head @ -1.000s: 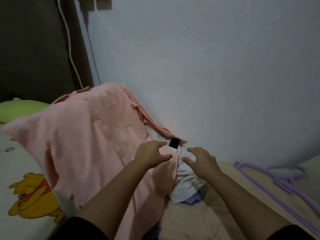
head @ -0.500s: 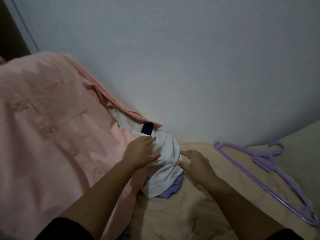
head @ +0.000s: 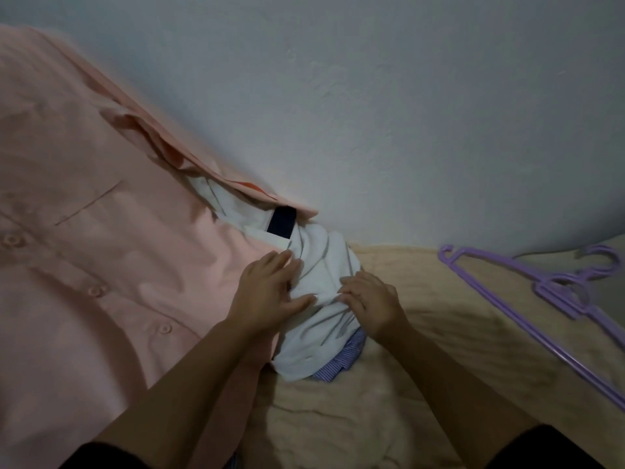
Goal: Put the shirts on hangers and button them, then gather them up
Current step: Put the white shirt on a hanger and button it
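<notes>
A buttoned pink shirt (head: 101,252) lies spread over the left of the bed, leaning against the wall. A crumpled white shirt (head: 321,265) with a dark tag sticks out from under its right edge, and a blue striped shirt (head: 338,363) peeks out beneath that. My left hand (head: 267,292) rests with straight fingers on the white shirt's left side. My right hand (head: 370,299) has its fingers curled into the white cloth and grips a fold. Purple hangers (head: 554,292) lie on the bed to the right.
A pale wall (head: 406,113) rises right behind the shirts. The beige blanket (head: 422,384) covers the bed in front and to the right of the pile.
The view swung right and closer. Both hands moved onto the white shirt; my right hand went from touching its edge to gripping the cloth.
</notes>
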A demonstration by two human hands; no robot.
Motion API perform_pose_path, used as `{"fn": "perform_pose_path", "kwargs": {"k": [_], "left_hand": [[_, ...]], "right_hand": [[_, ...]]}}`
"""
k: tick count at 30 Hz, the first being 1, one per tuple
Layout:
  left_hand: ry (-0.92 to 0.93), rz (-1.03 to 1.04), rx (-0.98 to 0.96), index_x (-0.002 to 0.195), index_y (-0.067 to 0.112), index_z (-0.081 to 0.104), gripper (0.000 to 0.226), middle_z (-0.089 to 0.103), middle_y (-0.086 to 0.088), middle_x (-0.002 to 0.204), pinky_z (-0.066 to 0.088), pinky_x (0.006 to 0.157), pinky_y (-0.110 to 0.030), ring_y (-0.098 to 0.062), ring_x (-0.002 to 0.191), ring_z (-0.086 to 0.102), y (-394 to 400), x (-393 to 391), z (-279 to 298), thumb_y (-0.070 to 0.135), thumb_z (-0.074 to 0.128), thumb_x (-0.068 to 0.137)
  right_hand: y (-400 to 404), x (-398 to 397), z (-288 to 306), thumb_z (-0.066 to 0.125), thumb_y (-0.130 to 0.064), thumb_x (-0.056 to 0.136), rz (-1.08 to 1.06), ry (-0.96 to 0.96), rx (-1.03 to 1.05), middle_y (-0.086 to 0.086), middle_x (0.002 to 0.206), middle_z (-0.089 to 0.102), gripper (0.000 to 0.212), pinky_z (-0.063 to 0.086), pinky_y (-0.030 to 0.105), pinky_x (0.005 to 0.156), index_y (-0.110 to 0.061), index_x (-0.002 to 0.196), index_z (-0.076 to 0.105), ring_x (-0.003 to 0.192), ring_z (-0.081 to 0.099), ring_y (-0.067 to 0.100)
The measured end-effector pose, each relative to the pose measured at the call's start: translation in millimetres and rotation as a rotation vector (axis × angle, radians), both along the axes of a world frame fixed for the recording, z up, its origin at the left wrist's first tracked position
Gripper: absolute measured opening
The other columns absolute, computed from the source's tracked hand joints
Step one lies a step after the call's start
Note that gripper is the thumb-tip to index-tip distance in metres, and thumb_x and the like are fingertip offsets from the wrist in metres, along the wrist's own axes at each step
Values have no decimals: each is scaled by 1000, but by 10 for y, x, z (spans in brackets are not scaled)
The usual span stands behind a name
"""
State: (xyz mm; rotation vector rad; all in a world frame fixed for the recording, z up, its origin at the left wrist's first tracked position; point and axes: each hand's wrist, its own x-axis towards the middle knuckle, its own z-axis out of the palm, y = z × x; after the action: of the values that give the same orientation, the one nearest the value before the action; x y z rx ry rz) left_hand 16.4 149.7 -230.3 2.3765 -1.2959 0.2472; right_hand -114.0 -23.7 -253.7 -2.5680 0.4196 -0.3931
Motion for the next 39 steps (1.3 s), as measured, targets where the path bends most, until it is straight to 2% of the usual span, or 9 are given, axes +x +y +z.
{"fn": "perform_pose_path", "kwargs": {"k": [4, 9, 14, 21, 24, 29, 34, 37, 39], "left_hand": [[4, -18, 297, 149, 35, 26, 107, 11, 3, 161, -5, 115, -48, -20, 148, 0, -114, -208, -13, 95, 12, 61], [43, -50, 351, 150, 42, 11, 110, 5, 7, 161, -10, 114, -49, -17, 148, -3, -369, -625, -129, 97, 8, 55], [149, -134, 290, 151, 37, 16, 124, 13, 5, 160, 3, 116, -46, -19, 148, 9, -585, -1091, -384, 101, 0, 46], [183, -268, 266, 151, 35, 22, 102, 22, 6, 158, 18, 114, -39, -17, 145, 18, -856, -1574, -496, 89, 39, 66], [179, -287, 227, 148, 31, 33, 107, 32, 3, 155, 27, 113, -43, -19, 142, 27, -854, -1505, -476, 95, 27, 63], [53, -267, 160, 134, 16, 54, 105, 55, -6, 138, 43, 103, -47, -27, 126, 51, -643, -1158, -377, 93, 32, 66], [-79, -306, 134, 128, 11, 60, 100, 58, -14, 132, 42, 98, -52, -36, 118, 57, -348, -707, -396, 88, 40, 67], [-164, -323, 95, 124, 12, 63, 95, 60, -13, 129, 41, 103, -42, -34, 118, 56, -275, -564, -323, 86, 40, 70], [-180, -290, 95, 124, 14, 63, 95, 60, -10, 130, 42, 101, -44, -33, 121, 52, -235, -503, -264, 87, 41, 68]], "right_hand": [[-179, -419, -20, 47, -44, 85, -59, -153, 150, -5, 83, 66, 38, 52, 36, 76, -15, 87, 71, 81, 60, 13], [-533, -1155, 65, 48, -37, 90, -256, -51, 216, -4, 84, 65, 24, 48, 37, 79, -20, 86, 65, 83, 59, 18], [-821, -1944, 89, 55, -20, 94, -379, -10, 232, -2, 80, 63, 13, 40, 30, 72, -21, 82, 62, 82, 59, 19], [-1049, -2577, 143, 44, -41, 83, -517, 17, 159, 4, 84, 64, 33, 27, 23, 65, -17, 87, 67, 83, 54, 18], [-1027, -2496, 124, 57, -28, 92, -473, 60, 166, 4, 88, 69, 20, 36, 26, 70, -15, 92, 72, 89, 61, 22], [-758, -2070, 68, 54, -55, 78, -398, 31, 100, 1, 110, 67, 47, 42, 39, 97, -21, 108, 69, 108, 58, 22], [-313, -1514, 54, 62, -55, 68, -134, -120, -156, 4, 100, 70, 49, 50, 34, 83, -16, 96, 72, 98, 62, 22], [-144, -1257, -61, 59, -58, 65, -45, -21, -218, 3, 108, 69, 53, 48, 40, 82, -20, 99, 73, 106, 63, 28], [-96, -1159, -108, 53, -53, 67, -62, -7, -265, -2, 99, 72, 38, 41, 36, 81, -26, 82, 74, 102, 66, 23]]}}
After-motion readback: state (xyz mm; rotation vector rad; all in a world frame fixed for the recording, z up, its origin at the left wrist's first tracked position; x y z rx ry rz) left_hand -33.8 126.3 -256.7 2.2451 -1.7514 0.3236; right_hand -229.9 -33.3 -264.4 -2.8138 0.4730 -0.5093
